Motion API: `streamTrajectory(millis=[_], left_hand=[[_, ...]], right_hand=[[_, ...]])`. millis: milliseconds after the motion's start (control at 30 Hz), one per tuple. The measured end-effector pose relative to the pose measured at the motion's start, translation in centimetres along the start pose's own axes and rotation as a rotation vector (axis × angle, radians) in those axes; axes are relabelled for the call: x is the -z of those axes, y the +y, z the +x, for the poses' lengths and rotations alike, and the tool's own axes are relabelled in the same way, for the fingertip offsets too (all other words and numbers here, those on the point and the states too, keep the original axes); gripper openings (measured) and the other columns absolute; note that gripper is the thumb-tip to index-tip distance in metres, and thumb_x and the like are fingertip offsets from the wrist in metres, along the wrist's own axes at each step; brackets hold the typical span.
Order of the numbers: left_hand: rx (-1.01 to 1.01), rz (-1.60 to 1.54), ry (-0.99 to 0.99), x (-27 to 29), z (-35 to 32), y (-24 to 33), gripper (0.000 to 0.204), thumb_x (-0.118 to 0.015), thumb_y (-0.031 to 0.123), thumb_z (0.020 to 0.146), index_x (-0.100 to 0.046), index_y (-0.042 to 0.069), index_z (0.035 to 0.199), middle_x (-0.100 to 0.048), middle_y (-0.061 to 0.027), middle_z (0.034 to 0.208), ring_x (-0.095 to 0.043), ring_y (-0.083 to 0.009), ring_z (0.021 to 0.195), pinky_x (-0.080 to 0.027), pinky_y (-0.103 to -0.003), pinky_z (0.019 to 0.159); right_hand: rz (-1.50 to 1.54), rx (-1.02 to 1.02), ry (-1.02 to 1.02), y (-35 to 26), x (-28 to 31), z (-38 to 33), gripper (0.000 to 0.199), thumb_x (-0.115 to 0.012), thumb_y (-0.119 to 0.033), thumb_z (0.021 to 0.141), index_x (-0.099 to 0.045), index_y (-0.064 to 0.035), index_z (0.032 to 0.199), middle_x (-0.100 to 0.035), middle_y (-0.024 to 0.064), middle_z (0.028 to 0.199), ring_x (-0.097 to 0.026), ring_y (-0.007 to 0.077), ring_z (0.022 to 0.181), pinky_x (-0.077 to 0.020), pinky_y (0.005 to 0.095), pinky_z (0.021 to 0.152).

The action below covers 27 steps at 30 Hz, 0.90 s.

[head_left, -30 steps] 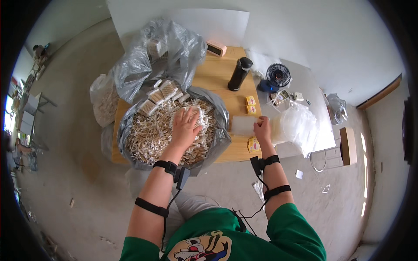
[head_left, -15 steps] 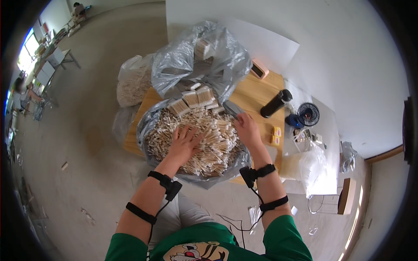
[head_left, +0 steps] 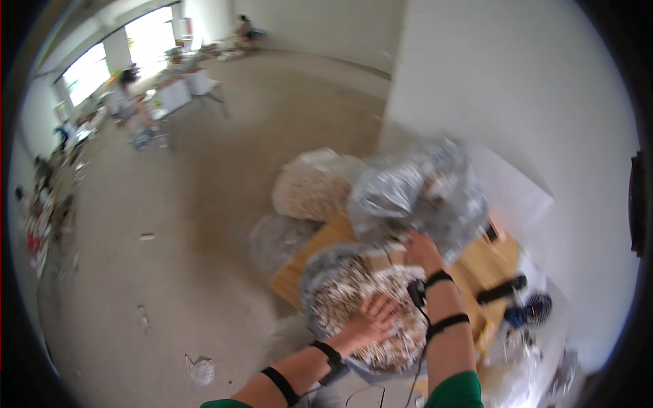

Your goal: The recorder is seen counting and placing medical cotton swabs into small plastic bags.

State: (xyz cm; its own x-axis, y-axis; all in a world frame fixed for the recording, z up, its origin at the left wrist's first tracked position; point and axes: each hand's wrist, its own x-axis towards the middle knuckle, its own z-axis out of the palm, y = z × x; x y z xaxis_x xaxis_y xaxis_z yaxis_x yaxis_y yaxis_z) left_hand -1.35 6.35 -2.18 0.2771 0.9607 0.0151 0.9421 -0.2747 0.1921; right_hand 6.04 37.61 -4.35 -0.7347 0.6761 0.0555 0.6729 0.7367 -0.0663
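A heap of loose cotton swabs fills an open grey plastic bag on the wooden table. My left hand lies on the heap with its fingers spread, palm down. At the far side of the heap, beside small bundles of swabs, is my right hand. Its fingers are blurred against a second, taller grey plastic bag, so I cannot make out what they grip, if anything. Pale bundles show dimly inside that bag's mouth.
Left of the tall bag stands a clear bag of swabs. On the right are a black bottle, a small fan and a clear plastic bag. A white wall rises behind. People sit far left.
My view has swung left, so the table appears lower and farther right. My right hand has gone from the heap's right rim to the bundles at its far side. My left hand stays on the heap.
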Motion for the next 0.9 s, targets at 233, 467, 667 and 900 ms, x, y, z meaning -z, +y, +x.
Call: streamTrajectory(millis=[233, 467, 667, 900], left_hand=[[0.068, -0.161, 0.138, -2.7, -2.5, -1.5, 0.071, -0.046, 0.051, 0.086, -0.021, 0.02, 0.145, -0.011, -0.0083, 0.152, 0.0, -0.032, 0.14, 0.007, -0.054, 0.109], [0.041, -0.199, 0.246, -3.3, -2.4, -1.1, 0.07, -0.048, 0.05, 0.084, -0.028, 0.017, 0.142, -0.017, -0.0106, 0.15, -0.004, -0.0323, 0.14, 0.004, -0.055, 0.11], [0.054, -0.221, 0.234, -3.8, -2.8, -1.4, 0.067, -0.046, 0.05, 0.085, -0.031, 0.017, 0.141, -0.021, -0.0102, 0.149, -0.007, -0.0315, 0.14, 0.001, -0.053, 0.111], [0.126, -0.04, -0.085, 0.7, -2.5, -2.7, 0.062, -0.03, 0.054, 0.092, -0.019, 0.023, 0.145, -0.009, -0.0039, 0.153, -0.001, -0.0286, 0.14, 0.004, -0.051, 0.111]], right_hand=[[0.224, -0.392, -0.336, -9.3, 4.0, 4.1, 0.085, -0.057, -0.059, 0.075, -0.035, -0.0038, 0.136, -0.047, 0.0282, 0.126, -0.047, 0.0382, 0.118, -0.0391, 0.0437, 0.098], [0.381, -0.462, -0.441, -3.3, -3.3, 6.8, 0.08, -0.068, -0.038, 0.072, -0.034, -0.0088, 0.138, -0.058, 0.0215, 0.117, -0.059, 0.0344, 0.104, -0.048, 0.04, 0.084], [0.342, -0.13, -0.286, -4.9, -0.4, 4.8, 0.058, -0.069, -0.034, 0.068, -0.056, -0.0056, 0.117, -0.062, 0.0205, 0.109, -0.059, 0.0332, 0.102, -0.0471, 0.0392, 0.086], [0.596, -0.126, -0.182, -8.0, 4.9, -1.5, 0.068, -0.072, -0.028, 0.063, -0.048, -0.0039, 0.122, -0.059, 0.0192, 0.112, -0.057, 0.0308, 0.104, -0.0443, 0.0369, 0.088]])
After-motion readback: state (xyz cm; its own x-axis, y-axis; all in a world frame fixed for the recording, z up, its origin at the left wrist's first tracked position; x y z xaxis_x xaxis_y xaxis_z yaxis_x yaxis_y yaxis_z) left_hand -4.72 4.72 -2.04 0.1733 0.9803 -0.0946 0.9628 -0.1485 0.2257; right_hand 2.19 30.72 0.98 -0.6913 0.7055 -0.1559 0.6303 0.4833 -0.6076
